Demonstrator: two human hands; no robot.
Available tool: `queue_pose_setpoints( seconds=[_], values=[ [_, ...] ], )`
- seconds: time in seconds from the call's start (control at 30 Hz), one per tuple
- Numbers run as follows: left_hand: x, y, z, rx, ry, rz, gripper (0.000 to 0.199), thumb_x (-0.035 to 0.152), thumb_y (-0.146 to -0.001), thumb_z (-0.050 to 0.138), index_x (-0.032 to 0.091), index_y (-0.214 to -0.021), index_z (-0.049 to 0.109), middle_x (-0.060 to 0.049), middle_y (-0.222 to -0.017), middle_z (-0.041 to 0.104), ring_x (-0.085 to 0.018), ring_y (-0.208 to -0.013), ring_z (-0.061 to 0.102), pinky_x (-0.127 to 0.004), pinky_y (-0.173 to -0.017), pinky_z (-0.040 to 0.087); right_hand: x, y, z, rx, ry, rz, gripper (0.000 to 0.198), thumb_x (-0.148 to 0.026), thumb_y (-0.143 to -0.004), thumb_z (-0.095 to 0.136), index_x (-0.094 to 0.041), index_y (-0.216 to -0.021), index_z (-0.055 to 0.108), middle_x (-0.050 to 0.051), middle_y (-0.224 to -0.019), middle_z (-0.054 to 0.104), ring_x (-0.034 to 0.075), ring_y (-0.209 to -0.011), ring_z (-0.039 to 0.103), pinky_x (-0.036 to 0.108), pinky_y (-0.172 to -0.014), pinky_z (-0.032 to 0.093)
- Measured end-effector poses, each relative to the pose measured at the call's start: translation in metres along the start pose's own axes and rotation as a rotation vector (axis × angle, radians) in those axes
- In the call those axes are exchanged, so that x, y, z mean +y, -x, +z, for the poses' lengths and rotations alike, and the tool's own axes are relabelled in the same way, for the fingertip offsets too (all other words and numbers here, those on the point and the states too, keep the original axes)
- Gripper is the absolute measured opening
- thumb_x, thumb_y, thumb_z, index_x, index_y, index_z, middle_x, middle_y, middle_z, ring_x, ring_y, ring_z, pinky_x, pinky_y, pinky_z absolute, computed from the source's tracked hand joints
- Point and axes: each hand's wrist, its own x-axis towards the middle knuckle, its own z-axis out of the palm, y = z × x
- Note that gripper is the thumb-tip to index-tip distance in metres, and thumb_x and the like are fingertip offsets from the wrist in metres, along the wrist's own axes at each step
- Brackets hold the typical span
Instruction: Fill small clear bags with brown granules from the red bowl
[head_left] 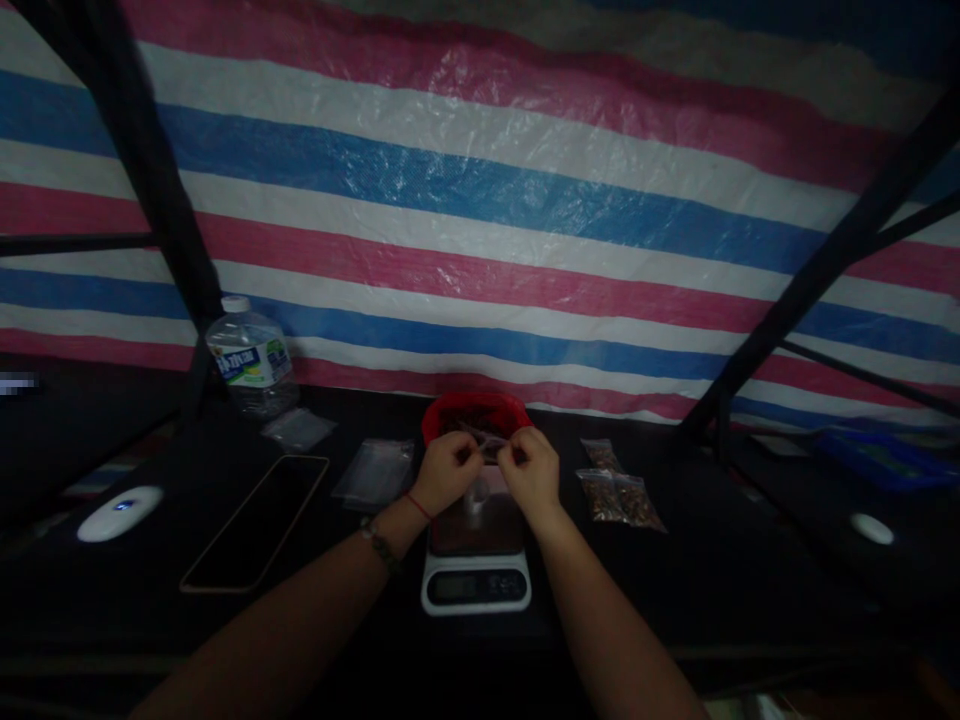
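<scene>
My left hand (448, 472) and my right hand (531, 472) are closed, pinching the top of a small clear plastic bag (491, 450) between them. The bag is held at the front edge of a red basin (431, 412), in which dark dried pieces (469, 416) lie. Directly under my hands stands a white kitchen scale (476, 590) with a dark display. What is inside the held bag is too dim to make out. Left of my hands lies a stack of clear zip bags (375, 470). To the right are several filled zip bags (621, 496) with brownish contents.
A large clear plastic bottle (255, 365) stands at the back left, with another clear bag (300, 430) before it. A phone (255, 525) and a white computer mouse (120, 513) lie on the left. Dark metal frames and a striped tarp (480, 265) bound the back. A blue tray (889, 460) sits far right.
</scene>
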Motion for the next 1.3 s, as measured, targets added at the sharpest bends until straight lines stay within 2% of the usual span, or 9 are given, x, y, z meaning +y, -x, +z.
queue_pose_setpoints(
  seconds=[0.2, 0.3, 0.4, 0.53, 0.7, 0.83, 0.93, 1.07, 1.3],
  values=[
    [-0.008, -0.008, -0.003, 0.051, -0.002, 0.038, 0.012, 0.014, -0.069, 0.049, 0.017, -0.059, 0.053, -0.001, -0.065, 0.056, -0.014, -0.067, 0.053, -0.025, -0.065, 0.04, 0.012, -0.007, -0.002, -0.074, -0.21, 0.093, 0.013, -0.02, -0.077, 0.053, -0.019, -0.066, 0.059, 0.002, -0.073, 0.06, 0.017, -0.075, 0.056, 0.03, -0.073, 0.044],
    [-0.011, -0.015, -0.01, 0.09, 0.05, 0.012, 0.012, 0.017, -0.072, 0.047, 0.017, -0.064, 0.057, -0.002, -0.072, 0.06, -0.015, -0.073, 0.056, -0.026, -0.069, 0.042, 0.023, -0.008, 0.004, -0.112, -0.515, 0.332, 0.017, -0.031, -0.08, 0.054, -0.021, -0.087, 0.067, 0.005, -0.095, 0.067, 0.02, -0.092, 0.06, 0.034, -0.082, 0.047],
    [-0.009, -0.02, -0.016, 0.075, 0.139, -0.063, 0.015, 0.02, -0.075, 0.046, 0.017, -0.068, 0.058, 0.0, -0.069, 0.06, -0.014, -0.068, 0.056, -0.025, -0.064, 0.043, 0.033, -0.008, 0.011, -0.155, -0.822, 0.641, 0.031, -0.035, -0.076, 0.061, -0.025, -0.105, 0.064, 0.006, -0.116, 0.063, 0.021, -0.099, 0.062, 0.035, -0.08, 0.051],
    [-0.003, -0.021, -0.018, -0.005, 0.252, -0.061, 0.016, 0.026, -0.078, 0.048, 0.017, -0.067, 0.055, 0.002, -0.064, 0.055, -0.012, -0.062, 0.052, -0.022, -0.059, 0.041, 0.032, -0.006, 0.011, -0.27, -1.048, 0.815, 0.04, -0.032, -0.072, 0.067, -0.025, -0.111, 0.06, 0.007, -0.113, 0.066, 0.019, -0.091, 0.066, 0.032, -0.074, 0.054],
    [-0.007, -0.024, -0.021, -0.022, 0.268, -0.02, 0.02, 0.031, -0.081, 0.05, 0.017, -0.066, 0.052, 0.003, -0.062, 0.054, -0.011, -0.058, 0.05, -0.021, -0.057, 0.041, 0.026, -0.007, 0.004, -0.358, -1.189, 0.85, 0.04, -0.033, -0.067, 0.075, -0.02, -0.102, 0.06, 0.006, -0.093, 0.071, 0.02, -0.076, 0.069, 0.031, -0.064, 0.055],
    [-0.023, -0.029, -0.034, 0.186, 0.09, -0.065, 0.021, 0.035, -0.083, 0.05, 0.018, -0.076, 0.058, -0.001, -0.071, 0.062, -0.014, -0.065, 0.057, -0.024, -0.063, 0.045, 0.029, -0.009, 0.001, -0.269, -1.213, 0.903, 0.039, -0.034, -0.066, 0.077, -0.021, -0.098, 0.057, 0.005, -0.088, 0.071, 0.019, -0.071, 0.069, 0.031, -0.062, 0.054],
    [-0.038, -0.031, -0.045, 0.271, -0.15, 0.021, 0.02, 0.032, -0.084, 0.05, 0.017, -0.082, 0.063, -0.007, -0.09, 0.065, -0.02, -0.087, 0.06, -0.031, -0.082, 0.047, 0.036, -0.011, 0.003, -0.182, -1.226, 0.913, 0.033, -0.034, -0.069, 0.075, -0.022, -0.094, 0.057, 0.003, -0.087, 0.07, 0.019, -0.074, 0.069, 0.026, -0.057, 0.052],
    [-0.052, -0.024, -0.045, 0.2, -0.335, 0.086, 0.023, 0.031, -0.083, 0.05, 0.017, -0.084, 0.068, -0.012, -0.112, 0.061, -0.024, -0.106, 0.056, -0.039, -0.098, 0.042, 0.045, -0.013, 0.009, -0.089, -1.232, 0.861, 0.026, -0.03, -0.067, 0.075, -0.023, -0.086, 0.058, 0.001, -0.088, 0.07, 0.016, -0.077, 0.068, 0.024, -0.058, 0.053],
    [-0.064, -0.016, -0.027, 0.143, -0.372, -0.037, 0.025, 0.024, -0.075, 0.056, 0.017, -0.095, 0.07, -0.012, -0.119, 0.059, -0.027, -0.11, 0.056, -0.041, -0.102, 0.043, 0.042, -0.036, 0.017, -0.03, -1.013, 0.7, 0.023, -0.03, -0.066, 0.073, -0.021, -0.085, 0.062, 0.0, -0.09, 0.067, 0.013, -0.082, 0.064, 0.028, -0.075, 0.054]
  ],
)
